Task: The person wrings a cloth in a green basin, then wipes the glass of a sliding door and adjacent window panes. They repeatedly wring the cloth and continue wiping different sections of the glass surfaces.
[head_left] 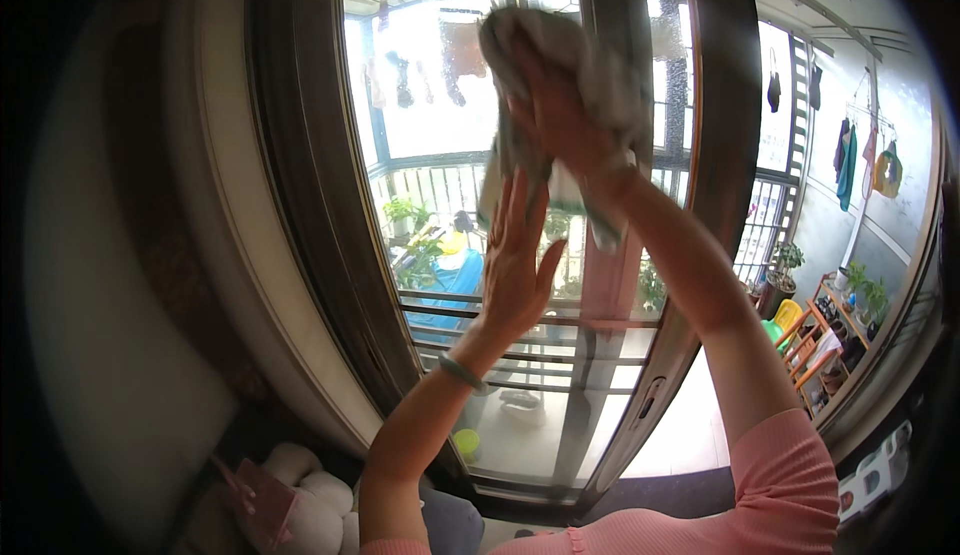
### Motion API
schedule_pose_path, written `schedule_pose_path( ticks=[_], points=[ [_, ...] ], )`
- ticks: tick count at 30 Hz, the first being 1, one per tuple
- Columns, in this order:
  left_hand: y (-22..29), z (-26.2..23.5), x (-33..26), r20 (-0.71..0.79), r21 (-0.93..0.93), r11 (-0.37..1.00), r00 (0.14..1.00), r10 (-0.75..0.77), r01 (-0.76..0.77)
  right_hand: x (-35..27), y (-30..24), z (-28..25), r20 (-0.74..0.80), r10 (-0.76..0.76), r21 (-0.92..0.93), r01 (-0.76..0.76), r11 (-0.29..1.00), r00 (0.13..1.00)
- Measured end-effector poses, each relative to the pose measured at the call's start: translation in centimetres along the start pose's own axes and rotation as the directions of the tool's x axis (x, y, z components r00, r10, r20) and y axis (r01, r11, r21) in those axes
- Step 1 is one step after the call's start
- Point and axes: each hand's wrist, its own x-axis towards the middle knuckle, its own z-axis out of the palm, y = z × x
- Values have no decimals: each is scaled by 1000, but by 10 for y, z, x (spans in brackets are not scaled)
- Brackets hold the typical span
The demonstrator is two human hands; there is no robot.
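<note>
A light cloth (592, 60) with a darker edge lies bunched against the upper part of a glass sliding door (470, 135). My right hand (560, 120), arm raised, presses and holds the cloth on the pane; motion smears its fingers a little. Below it, my left hand (515, 270) is open, its fingers stretched upward and thumb apart. Its fingertips reach the hanging lower part of the cloth, and whether the palm touches the glass I cannot tell. A green bangle (461, 372) circles my left wrist.
The door's dark frame (720, 105) has a recessed handle (651, 397). Metal bars (520, 331) cross the lower glass. Plush toys (318, 510) sit at lower left. Beyond stand potted plants (420, 255), hanging clothes (848, 165) and a wooden rack (815, 350). A white plastic holder (875, 470) is at lower right.
</note>
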Motion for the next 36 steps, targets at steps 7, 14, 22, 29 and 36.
schedule_pose_path(
  ticks=[7,14,22,29,36],
  points=[
    [-12,-35,30,-202,247,969,978,59,-7,19,-42,-3,183,47,-298,10,954,982],
    [-57,-8,-52,110,282,959,994,-15,-17,-186,-91,19,613,167,75,-268,961,772],
    [-79,-84,139,-163,242,948,955,248,-205,40,6,51,338,216,-13,-225,974,916],
    [-104,-122,84,-421,46,995,901,101,-90,14,-92,65,173,-193,-284,236,929,966],
    [-110,-87,-35,101,236,967,992,73,-95,-169,-122,73,756,18,501,-596,627,654]
  ],
)
